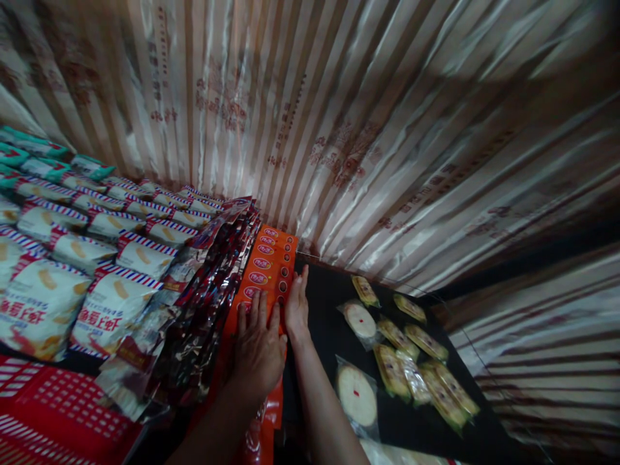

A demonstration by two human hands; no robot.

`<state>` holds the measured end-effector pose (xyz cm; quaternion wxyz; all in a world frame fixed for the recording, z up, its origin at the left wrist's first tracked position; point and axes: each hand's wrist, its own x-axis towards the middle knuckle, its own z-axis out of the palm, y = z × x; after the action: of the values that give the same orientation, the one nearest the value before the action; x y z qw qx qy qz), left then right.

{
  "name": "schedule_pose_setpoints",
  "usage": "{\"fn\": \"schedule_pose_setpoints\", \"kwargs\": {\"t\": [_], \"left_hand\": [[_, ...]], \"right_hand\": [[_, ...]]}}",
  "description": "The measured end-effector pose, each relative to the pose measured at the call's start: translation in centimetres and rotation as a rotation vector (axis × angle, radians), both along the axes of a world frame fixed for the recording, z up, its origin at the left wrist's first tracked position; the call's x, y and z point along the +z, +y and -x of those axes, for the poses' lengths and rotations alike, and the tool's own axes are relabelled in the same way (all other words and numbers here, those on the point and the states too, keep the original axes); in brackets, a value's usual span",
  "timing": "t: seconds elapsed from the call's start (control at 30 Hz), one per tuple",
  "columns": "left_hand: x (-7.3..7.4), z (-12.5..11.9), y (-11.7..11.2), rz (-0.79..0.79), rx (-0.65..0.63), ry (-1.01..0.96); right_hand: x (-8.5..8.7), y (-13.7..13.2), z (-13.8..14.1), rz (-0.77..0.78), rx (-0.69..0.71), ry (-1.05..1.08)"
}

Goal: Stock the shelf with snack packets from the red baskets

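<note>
A pale, pleated curtain printed with reddish-brown flowers (271,97) backs a black, flat surface (320,284). On the left, white plastic snack bags with red-and-blue striped tops (39,307) lie in overlapping rows that look fully laid out, with a red, perforated plastic basket (72,400) in front of them. Beside the bags runs a long row of dark, shiny foil packets (208,323); it looks in place, though its edges are ragged.

Next to that, a row of bright orange, flat, overlapping packets (261,263) stretches toward the curtain. Its far end looks evenly lined up, so this row seems mostly arranged; the forearms partly hide the near end, so whether it needs straightening cannot be told.

The left hand (259,336) lies on the orange packets, fingers slightly spread; the right hand (297,303) stands along their right edge, fingers nearly together. Neither pinches anything. Farther right, round white wrapped discs (358,394) and small yellow-green wrapped packs (397,339) lie scattered, apparently not arranged in rows.
</note>
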<state>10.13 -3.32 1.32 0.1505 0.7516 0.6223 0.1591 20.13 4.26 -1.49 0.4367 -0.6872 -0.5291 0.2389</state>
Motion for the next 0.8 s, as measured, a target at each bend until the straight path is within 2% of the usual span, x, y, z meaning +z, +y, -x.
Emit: {"fn": "schedule_pose_setpoints", "kwargs": {"t": [0.13, 0.23, 0.4, 0.47, 0.57, 0.67, 0.8], "left_hand": [[-0.2, 0.0, 0.0, -0.001, 0.004, 0.008], [-0.3, 0.0, 0.1, -0.008, -0.003, 0.018], [-0.4, -0.1, 0.2, -0.013, -0.021, -0.009], [-0.4, -0.1, 0.1, -0.011, -0.016, -0.019], [-0.4, 0.0, 0.1, -0.007, -0.004, -0.027], [-0.3, 0.1, 0.1, 0.000, -0.003, -0.038], [-0.3, 0.0, 0.2, 0.004, -0.005, -0.036]], "right_hand": [[0.2, -0.1, 0.1, 0.027, -0.010, -0.009], [0.6, -0.1, 0.5, -0.029, 0.022, -0.152], [2.1, 0.5, 1.6, -0.086, 0.263, -0.524], [2.6, 1.1, 2.1, -0.033, 0.353, -0.621], [2.9, 2.0, 2.4, 0.101, 0.412, -0.682], [2.7, 2.6, 2.5, 0.214, 0.444, -0.678], [2.5, 3.0, 2.6, 0.250, 0.464, -0.651]]}}
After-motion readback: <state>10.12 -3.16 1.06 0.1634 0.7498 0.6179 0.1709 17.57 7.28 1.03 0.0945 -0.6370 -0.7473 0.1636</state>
